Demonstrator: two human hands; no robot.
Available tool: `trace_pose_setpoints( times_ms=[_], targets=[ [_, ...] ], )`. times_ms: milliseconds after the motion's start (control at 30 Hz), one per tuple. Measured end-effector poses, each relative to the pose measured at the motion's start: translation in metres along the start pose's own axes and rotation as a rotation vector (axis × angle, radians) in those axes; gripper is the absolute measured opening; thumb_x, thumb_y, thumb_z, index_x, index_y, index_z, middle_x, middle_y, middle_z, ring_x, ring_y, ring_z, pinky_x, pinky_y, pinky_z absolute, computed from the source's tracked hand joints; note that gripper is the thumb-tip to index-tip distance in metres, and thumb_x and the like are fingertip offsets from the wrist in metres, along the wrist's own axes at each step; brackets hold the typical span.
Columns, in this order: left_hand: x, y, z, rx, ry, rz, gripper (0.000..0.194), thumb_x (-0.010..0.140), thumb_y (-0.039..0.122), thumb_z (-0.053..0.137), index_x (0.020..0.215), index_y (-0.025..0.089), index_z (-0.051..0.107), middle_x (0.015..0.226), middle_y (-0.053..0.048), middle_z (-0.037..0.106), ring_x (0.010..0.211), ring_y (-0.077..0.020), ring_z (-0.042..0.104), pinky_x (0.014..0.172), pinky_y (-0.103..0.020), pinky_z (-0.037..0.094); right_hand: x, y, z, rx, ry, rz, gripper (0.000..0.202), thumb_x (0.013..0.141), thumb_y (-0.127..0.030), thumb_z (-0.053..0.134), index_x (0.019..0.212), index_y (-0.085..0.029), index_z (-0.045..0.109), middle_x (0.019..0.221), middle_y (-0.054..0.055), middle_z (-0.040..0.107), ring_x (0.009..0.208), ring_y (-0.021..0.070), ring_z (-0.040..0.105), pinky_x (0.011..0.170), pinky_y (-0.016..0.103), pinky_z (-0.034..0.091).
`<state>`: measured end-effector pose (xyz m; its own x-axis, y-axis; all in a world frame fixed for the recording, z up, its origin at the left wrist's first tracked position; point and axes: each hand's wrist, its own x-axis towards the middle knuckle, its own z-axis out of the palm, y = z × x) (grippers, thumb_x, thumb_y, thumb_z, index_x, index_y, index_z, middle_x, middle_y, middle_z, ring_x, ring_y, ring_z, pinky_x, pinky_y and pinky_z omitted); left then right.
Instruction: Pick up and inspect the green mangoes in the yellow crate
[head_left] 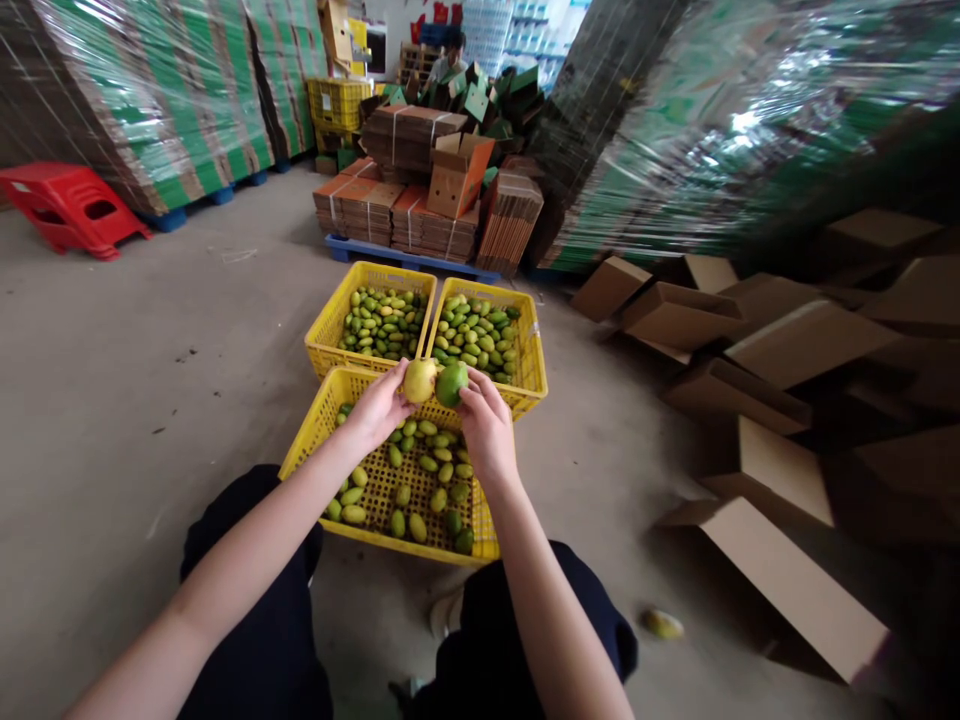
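Note:
My left hand (380,408) grips a rounded yellow fruit (420,381) between thumb and fingers. Beside it, my right hand (486,420) is closed around a green fruit (451,384). The two fruits are held up close together, over the near yellow crate (306,440). Loose oval green and yellowish fruits (418,527) lie scattered on that crate's perforated bottom. Behind it stand two more yellow crates, the left one (322,345) and the right one (534,370), both holding many similar fruits. Their exact kind I cannot tell.
One fruit (663,624) lies on the floor at right, near open cardboard boxes (780,560). Flattened cartons (364,205) sit on a blue pallet (409,258) ahead. A red stool (79,208) stands left. Wrapped pallet stacks (187,100) flank the area; a person (448,62) is far back.

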<state>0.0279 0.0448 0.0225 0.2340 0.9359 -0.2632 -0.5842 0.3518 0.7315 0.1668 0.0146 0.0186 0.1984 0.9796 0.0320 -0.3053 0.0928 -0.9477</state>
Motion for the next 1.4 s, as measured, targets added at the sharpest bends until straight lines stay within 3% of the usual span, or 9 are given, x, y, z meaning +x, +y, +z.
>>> trace_pose_setpoints(
  times_ms=[167, 367, 467, 700, 767, 967, 1167, 1300, 1400],
  targets=[
    [-0.003, 0.005, 0.002, 0.020, -0.088, -0.054, 0.043, 0.085, 0.051, 0.057, 0.101, 0.012, 0.068, 0.088, -0.008, 0.067, 0.062, -0.0103, 0.055, 0.049, -0.021, 0.038, 0.001, 0.003, 0.001, 0.008, 0.009, 0.055, 0.029, 0.072, -0.034, 0.064, 0.100, -0.027, 0.069, 0.109, 0.001, 0.069, 0.100, 0.0204, 0.061, 0.085, 0.035, 0.048],
    [-0.009, 0.004, 0.006, 0.138, -0.150, 0.046, 0.040, 0.063, 0.032, 0.078, 0.090, 0.017, 0.053, 0.076, 0.003, 0.058, 0.052, -0.0061, 0.051, 0.045, -0.019, 0.030, 0.002, 0.005, 0.000, 0.067, 0.046, 0.079, 0.029, 0.071, -0.035, 0.064, 0.098, -0.026, 0.071, 0.111, 0.002, 0.070, 0.106, 0.0225, 0.061, 0.087, 0.038, 0.050],
    [-0.008, 0.002, 0.004, 0.250, -0.129, 0.074, 0.037, 0.068, 0.035, 0.075, 0.091, 0.018, 0.052, 0.073, 0.003, 0.058, 0.050, -0.0066, 0.050, 0.045, -0.020, 0.030, 0.002, 0.006, 0.000, 0.067, 0.063, 0.061, 0.028, 0.072, -0.038, 0.063, 0.097, -0.026, 0.071, 0.115, 0.002, 0.069, 0.110, 0.0228, 0.060, 0.089, 0.038, 0.049],
    [0.003, -0.011, -0.003, 0.328, -0.064, 0.184, 0.028, 0.079, 0.038, 0.066, 0.099, 0.019, 0.069, 0.105, -0.005, 0.069, 0.096, -0.0184, 0.061, 0.072, -0.024, 0.048, -0.004, 0.004, 0.007, 0.002, -0.024, 0.055, 0.029, 0.072, -0.044, 0.070, 0.096, -0.028, 0.069, 0.107, 0.001, 0.070, 0.107, 0.0216, 0.061, 0.086, 0.035, 0.051],
    [0.004, -0.013, -0.003, 0.293, -0.079, 0.194, 0.028, 0.079, 0.037, 0.065, 0.099, 0.018, 0.068, 0.102, -0.005, 0.070, 0.094, -0.0183, 0.062, 0.073, -0.025, 0.048, -0.006, 0.002, 0.009, 0.026, -0.023, 0.060, 0.029, 0.071, -0.043, 0.072, 0.096, -0.028, 0.066, 0.101, 0.000, 0.070, 0.100, 0.0202, 0.062, 0.083, 0.034, 0.052],
    [0.003, -0.007, 0.001, 0.124, -0.097, 0.015, 0.030, 0.086, 0.042, 0.055, 0.098, 0.016, 0.060, 0.070, -0.003, 0.065, 0.052, -0.0115, 0.056, 0.049, -0.023, 0.041, -0.003, 0.000, 0.009, 0.221, 0.032, 0.140, 0.028, 0.074, -0.050, 0.066, 0.082, -0.024, 0.061, 0.081, 0.000, 0.068, 0.081, 0.0206, 0.065, 0.071, 0.034, 0.052],
    [-0.001, -0.005, 0.004, 0.122, -0.098, 0.033, 0.029, 0.070, 0.035, 0.076, 0.087, 0.016, 0.062, 0.071, 0.001, 0.061, 0.051, -0.0057, 0.050, 0.046, -0.018, 0.038, 0.002, 0.006, 0.007, 0.243, 0.047, 0.182, 0.034, 0.075, -0.055, 0.062, 0.084, -0.022, 0.065, 0.084, 0.004, 0.071, 0.087, 0.0232, 0.066, 0.068, 0.035, 0.052],
    [0.000, -0.005, 0.002, 0.211, -0.108, -0.067, 0.033, 0.077, 0.046, 0.066, 0.074, 0.013, 0.063, 0.064, -0.002, 0.062, 0.049, -0.0071, 0.050, 0.047, -0.020, 0.039, 0.001, 0.003, 0.008, 0.281, 0.005, 0.278, 0.040, 0.075, -0.061, 0.060, 0.086, -0.023, 0.064, 0.071, 0.001, 0.067, 0.070, 0.0203, 0.064, 0.056, 0.032, 0.048],
    [0.002, -0.004, 0.001, 0.147, -0.043, -0.047, 0.035, 0.082, 0.045, 0.058, 0.070, 0.013, 0.063, 0.062, -0.005, 0.065, 0.054, -0.0100, 0.055, 0.053, -0.021, 0.043, -0.001, -0.001, 0.010, 0.284, 0.028, 0.259, 0.031, 0.071, -0.053, 0.069, 0.076, -0.024, 0.059, 0.066, -0.003, 0.061, 0.056, 0.0142, 0.055, 0.048, 0.028, 0.043]
  ],
)
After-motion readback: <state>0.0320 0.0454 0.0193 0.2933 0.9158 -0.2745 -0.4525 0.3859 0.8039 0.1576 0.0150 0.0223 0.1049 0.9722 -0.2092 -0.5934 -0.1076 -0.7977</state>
